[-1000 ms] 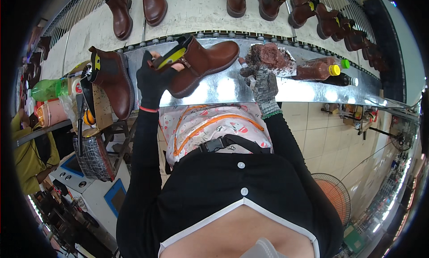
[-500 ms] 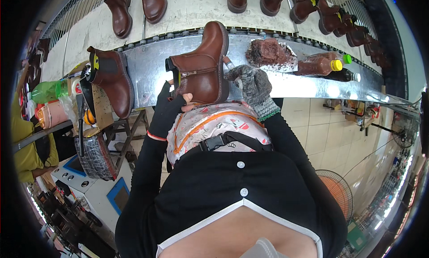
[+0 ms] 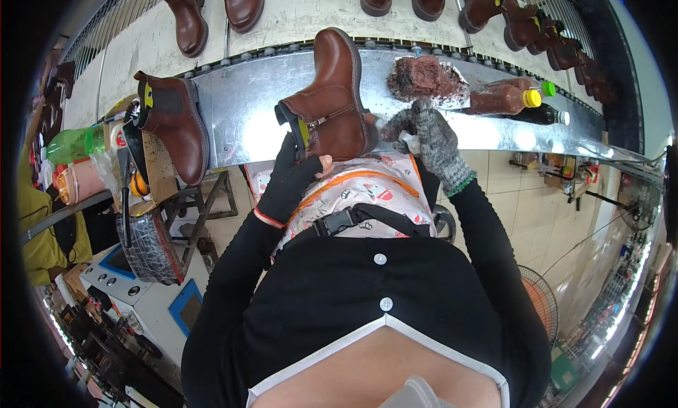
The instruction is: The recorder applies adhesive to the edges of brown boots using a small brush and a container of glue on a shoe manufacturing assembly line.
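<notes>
left hand (image 3: 295, 176) holds a brown boot (image 3: 330, 93), right hand (image 3: 436, 141) a slim tool (image 3: 372, 119), its kind unclear.

Passable left of centre over the bench (image 3: 240, 118), between lone boot (image 3: 175, 129) and held boot (image 3: 332, 101). Obstructed right of centre by brown lump (image 3: 424, 79) and bottles (image 3: 500, 98), along the top by more boots (image 3: 244, 9).

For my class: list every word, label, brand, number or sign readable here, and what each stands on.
No text can be read.
Red-and-white label beside the green bottle: too small and blurred.
White printed cloth with orange trim: any lettering among its motifs is too small.
Brown zip-sided ankle boot: no lettering visible.
Yellow-capped bottle: no lettering can be made out.
</notes>
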Available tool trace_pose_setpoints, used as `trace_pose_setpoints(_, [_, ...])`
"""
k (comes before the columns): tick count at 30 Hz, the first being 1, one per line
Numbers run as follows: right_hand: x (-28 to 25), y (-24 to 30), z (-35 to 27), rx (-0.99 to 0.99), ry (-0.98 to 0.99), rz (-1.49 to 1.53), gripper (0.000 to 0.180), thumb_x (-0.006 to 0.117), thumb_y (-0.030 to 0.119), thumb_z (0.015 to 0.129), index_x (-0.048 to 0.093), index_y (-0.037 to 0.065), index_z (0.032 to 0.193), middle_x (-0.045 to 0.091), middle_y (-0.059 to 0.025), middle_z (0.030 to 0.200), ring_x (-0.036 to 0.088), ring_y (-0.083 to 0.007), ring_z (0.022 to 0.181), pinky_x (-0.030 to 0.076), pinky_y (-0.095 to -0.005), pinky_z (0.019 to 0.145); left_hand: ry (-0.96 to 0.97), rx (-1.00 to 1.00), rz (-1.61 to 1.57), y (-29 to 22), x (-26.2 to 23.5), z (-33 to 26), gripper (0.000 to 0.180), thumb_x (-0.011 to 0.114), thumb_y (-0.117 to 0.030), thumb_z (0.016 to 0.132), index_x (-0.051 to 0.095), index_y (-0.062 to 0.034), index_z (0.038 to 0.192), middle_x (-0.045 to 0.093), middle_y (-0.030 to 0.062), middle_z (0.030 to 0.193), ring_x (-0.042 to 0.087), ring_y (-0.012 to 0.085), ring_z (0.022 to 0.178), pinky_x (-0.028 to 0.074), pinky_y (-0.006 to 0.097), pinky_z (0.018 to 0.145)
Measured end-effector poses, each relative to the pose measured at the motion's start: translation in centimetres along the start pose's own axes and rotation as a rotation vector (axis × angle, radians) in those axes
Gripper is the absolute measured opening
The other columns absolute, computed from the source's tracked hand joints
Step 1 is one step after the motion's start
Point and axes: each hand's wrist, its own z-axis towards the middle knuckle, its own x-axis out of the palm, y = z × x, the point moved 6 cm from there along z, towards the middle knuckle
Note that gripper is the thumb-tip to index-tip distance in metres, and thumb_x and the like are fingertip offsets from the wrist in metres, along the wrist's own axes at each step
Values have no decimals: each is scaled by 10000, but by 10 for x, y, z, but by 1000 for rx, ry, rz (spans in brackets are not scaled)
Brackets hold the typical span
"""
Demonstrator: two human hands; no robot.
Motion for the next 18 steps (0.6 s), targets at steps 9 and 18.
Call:
trace_pose_setpoints(9, [-14, 27, -52, -30, 119, -125, 193, 489, 152, 864, 610, 7, 900, 648, -79, 829, 606, -175, 725, 497, -280, 690, 31, 44, -149, -13, 23, 3, 482, 586, -23, 810, 381, -52, 1245, 491, 103, 1132, 557, 191, 981, 511, 301, 845])
trace_pose_setpoints(18, [-16, 59, -65, -326, -72, -90, 282, 483, 239, 798, 654, 16, 776, 642, -111, 751, 622, -256, 680, 486, -337, 631, 78, 84, -474, -30, 39, 9, 448, 563, -16, 838, 363, 16, 1238, 506, 156, 1144, 595, 257, 969, 548, 289, 823])
